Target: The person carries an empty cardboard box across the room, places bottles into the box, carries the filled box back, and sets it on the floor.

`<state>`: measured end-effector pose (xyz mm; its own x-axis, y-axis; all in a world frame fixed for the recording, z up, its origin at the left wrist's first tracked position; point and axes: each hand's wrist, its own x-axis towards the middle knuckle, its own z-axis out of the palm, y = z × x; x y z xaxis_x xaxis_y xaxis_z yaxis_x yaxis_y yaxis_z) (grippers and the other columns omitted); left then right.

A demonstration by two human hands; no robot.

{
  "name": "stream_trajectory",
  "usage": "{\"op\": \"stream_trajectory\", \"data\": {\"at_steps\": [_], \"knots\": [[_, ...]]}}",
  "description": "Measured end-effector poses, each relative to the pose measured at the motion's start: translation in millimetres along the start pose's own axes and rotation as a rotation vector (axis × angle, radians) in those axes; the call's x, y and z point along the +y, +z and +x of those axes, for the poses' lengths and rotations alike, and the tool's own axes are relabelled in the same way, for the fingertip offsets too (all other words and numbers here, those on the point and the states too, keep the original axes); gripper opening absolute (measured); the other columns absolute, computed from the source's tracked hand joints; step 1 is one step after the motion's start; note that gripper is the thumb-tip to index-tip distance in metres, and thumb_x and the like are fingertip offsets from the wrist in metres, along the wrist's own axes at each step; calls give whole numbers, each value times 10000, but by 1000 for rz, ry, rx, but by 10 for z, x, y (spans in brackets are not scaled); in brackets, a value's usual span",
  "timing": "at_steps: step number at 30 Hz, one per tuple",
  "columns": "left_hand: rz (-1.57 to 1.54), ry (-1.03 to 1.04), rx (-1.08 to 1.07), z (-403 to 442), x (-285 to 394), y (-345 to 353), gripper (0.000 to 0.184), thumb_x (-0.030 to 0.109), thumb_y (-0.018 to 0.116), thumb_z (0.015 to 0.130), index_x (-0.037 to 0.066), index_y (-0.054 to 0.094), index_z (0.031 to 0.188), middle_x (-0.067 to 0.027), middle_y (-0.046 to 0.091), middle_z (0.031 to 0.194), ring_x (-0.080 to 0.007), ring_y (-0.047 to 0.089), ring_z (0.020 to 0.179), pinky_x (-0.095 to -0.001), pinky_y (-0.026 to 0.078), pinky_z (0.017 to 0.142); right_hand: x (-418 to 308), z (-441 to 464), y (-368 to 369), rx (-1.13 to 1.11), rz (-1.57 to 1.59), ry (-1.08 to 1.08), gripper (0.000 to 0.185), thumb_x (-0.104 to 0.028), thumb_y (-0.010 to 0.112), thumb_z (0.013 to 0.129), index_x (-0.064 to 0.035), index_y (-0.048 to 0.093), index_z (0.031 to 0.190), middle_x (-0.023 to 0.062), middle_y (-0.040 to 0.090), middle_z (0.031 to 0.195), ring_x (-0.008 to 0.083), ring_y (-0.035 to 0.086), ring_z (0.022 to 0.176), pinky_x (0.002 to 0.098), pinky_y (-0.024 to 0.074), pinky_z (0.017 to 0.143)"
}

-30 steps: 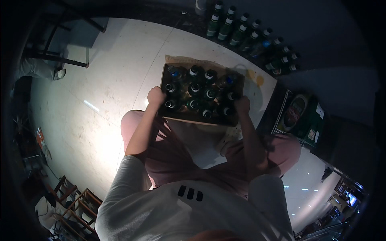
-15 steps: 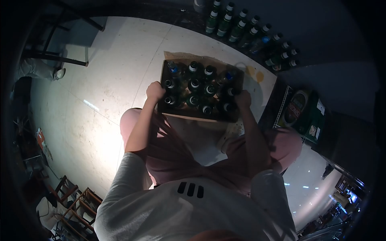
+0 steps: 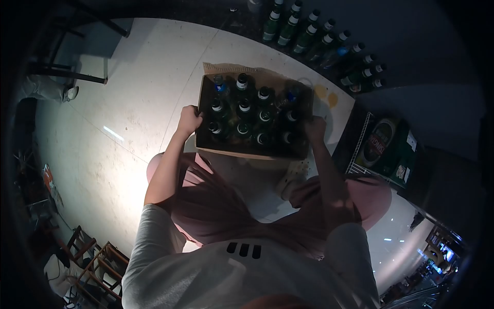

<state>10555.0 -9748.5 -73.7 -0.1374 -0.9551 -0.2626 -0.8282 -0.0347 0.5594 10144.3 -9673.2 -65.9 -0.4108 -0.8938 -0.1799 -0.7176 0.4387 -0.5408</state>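
Floor (image 3: pixel 139 92): pale, with thin dark joint lines; the cardboard carton is over its far part, near the far-right edge.

Cardboard carton (image 3: pixel 252 152): brown, oblong, open-topped, in front of the person's knees. Long axis runs left to right across the body, the right end a little nearer; opening faces up. A rough-edged flap (image 3: pixel 226 68) stands out along the far edge. Whether the base rests on the floor or is raised cannot be told.

Green printed carton (image 3: pixel 388 149): oval emblem on one face; set beside a white wire rack (image 3: pixel 360 149), right of the floor's edge.

Standing bottles (image 3: pixel 307 37): mostly green with white neck bands, grouped in a slanting line along the dark strip beyond the floor's far-right edge.

Left hand (image 3: pixel 190 121): closed around the carton's left wall, about midway along it.

Right hand (image 3: pixel 315 129): in shade, gripping the right wall opposite; separate fingers hard to make out.

Contents of the cardboard carton: about twelve bottles, upright, necks up, in three rough rows.
– Green bottles (image 3: pixel 244 106): the majority, with pale neck bands.
– Clear bottles (image 3: pixel 219 86): two, with blue markings, one at each far corner.
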Motion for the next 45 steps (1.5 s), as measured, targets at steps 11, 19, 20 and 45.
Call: {"op": "stream_trajectory", "data": {"at_steps": [11, 19, 20, 45], "knots": [[1, -15, 38, -51, -13, -22, 197, 140, 634, 710, -54, 614, 682, -267, 575, 675, -414, 587, 706, -455, 480, 664, 104, 17, 109, 9, -54, -151, 252, -211, 582, 708, 38, 615, 689, 264, 565, 679, 430, 564, 682, 470, 437, 626], [-15, -47, 51, -75, -29, 0, 218, 154, 624, 690, -63, 613, 667, -282, 574, 687, -424, 588, 709, -450, 494, 679, 64, 42, 117, -46, -168, -197, 321, -294, 571, 741, 16, 631, 681, 255, 580, 663, 430, 577, 661, 491, 446, 604], [-39, -56, 49, -76, -8, 6, 224, 158, 625, 691, -64, 613, 666, -282, 575, 689, -426, 587, 710, -451, 494, 679, 28, 45, 89, -44, -163, -155, 313, -288, 580, 733, 16, 633, 682, 250, 581, 657, 427, 579, 654, 485, 450, 607], [-206, -409, 148, -1932, 2009, -3056, 198, 84, 607, 742, -82, 573, 638, -256, 533, 575, -386, 578, 573, -405, 467, 557, -2971, -417, -3194, -251, -123, -315, 252, -192, 555, 776, 50, 614, 743, 238, 576, 653, 381, 602, 637, 410, 440, 562]]}}
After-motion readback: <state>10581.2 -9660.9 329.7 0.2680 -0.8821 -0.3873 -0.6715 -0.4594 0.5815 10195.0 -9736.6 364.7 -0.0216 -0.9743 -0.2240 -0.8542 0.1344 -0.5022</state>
